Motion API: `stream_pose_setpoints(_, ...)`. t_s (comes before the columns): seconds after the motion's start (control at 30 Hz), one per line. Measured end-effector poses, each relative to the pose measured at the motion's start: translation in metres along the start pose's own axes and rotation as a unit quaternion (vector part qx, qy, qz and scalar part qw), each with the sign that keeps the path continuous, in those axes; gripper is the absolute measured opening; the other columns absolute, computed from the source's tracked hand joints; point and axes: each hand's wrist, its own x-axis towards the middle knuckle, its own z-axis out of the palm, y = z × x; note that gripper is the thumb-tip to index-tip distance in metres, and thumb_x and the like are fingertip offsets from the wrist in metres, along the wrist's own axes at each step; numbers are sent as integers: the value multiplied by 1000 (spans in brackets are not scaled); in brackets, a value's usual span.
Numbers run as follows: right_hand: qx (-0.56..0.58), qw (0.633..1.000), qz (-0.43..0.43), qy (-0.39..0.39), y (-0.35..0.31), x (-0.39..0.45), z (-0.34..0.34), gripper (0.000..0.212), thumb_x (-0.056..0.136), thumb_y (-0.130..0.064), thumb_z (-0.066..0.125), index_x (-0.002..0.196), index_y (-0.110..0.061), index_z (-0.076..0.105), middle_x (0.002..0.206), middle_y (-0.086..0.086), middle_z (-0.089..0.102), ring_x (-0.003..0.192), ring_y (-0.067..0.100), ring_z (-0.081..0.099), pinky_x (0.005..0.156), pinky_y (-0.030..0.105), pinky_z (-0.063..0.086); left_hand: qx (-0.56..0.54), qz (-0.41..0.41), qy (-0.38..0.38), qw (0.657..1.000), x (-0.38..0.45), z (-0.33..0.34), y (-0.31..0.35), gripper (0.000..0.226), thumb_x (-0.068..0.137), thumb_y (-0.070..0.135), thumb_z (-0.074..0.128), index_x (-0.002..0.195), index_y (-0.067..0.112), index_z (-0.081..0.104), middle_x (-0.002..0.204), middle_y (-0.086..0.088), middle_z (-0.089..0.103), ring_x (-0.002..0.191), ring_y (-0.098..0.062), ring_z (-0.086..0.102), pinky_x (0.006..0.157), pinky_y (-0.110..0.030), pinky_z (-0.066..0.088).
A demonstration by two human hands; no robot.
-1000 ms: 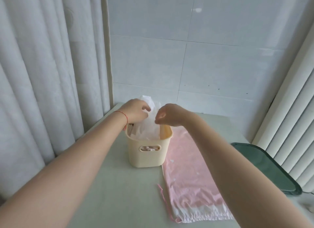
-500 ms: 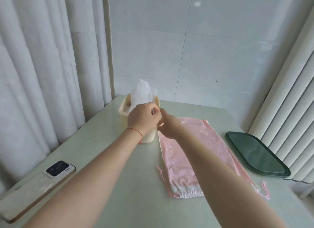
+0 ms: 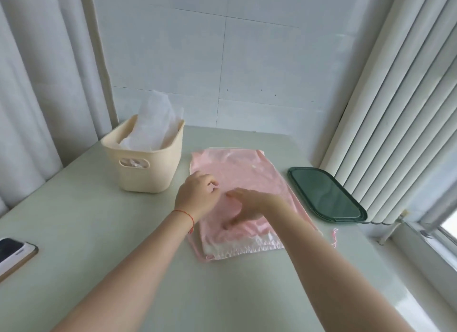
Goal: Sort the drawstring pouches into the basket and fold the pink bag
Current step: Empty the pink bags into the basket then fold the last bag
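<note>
Head-worn view, down over table (image 3: pixel 99 232)

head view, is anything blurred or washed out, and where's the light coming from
Head view: both hands, left and right, are smeared by motion over the pink bag; the basket stays fairly sharp. Daylight enters from the window at lower right, which is blown out. Wide-angle bending curves the blinds and curtain.

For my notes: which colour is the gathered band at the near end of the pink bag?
White and shiny, on the pink bag's near end; head view.
</note>
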Motion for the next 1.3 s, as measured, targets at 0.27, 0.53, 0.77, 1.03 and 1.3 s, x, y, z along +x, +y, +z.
stream_pose_setpoints(0.27, 116, 959, 22, 257, -1, 45, 13, 60, 88, -40, 64, 142, -26, 44, 154, 1, 32, 140, 23, 31, 113, 39, 28, 173, 60, -136, 974, -5, 4, -19, 43, 79, 65, 49, 107, 38, 67, 111, 11, 57, 114, -14, 51, 97, -35, 37)
stream_pose_setpoints(0.53, 118, 973, 32, 196, 17, 8, 5, 47, 81, -49, 72, 120, -26, 61, 118, 2, 51, 112, 19, 47, 91, 31, 41, 257, 11, -93, 962, 21, 18, -28, 39, 95, 55, 41, 125, 36, 56, 128, 0, 48, 126, -20, 41, 96, -41, 34)
stream_pose_setpoints(0.77, 127, 938, 135, 293, 37, -7, 38, 48, 92, -30, 54, 136, -16, 42, 130, 11, 41, 127, 32, 36, 103, 38, 32, 142, -35, 52, 988, 10, 19, -38, 54, 82, 36, 72, 129, 15, 55, 121, -16, 52, 115, -37, 47, 93, -43, 42)
stream_pose_setpoints(1.03, 146, 921, 157, 326, 43, -18, 40, 52, 83, -8, 52, 133, -16, 43, 127, 10, 42, 120, 31, 39, 98, 35, 33, 128, -48, 69, 988, 3, 4, -50, 39, 90, 13, 58, 128, 17, 54, 107, -7, 68, 108, -32, 57, 83, -39, 42)
stream_pose_setpoints(1.3, 186, 893, 267, 312, 59, -24, 35, 41, 85, -10, 50, 125, -12, 44, 122, 9, 51, 115, 31, 41, 93, 41, 33, -15, -61, 130, 989, 0, -3, -43, 19, 94, 17, 59, 112, 9, 60, 87, -5, 61, 95, -31, 57, 79, -38, 44)
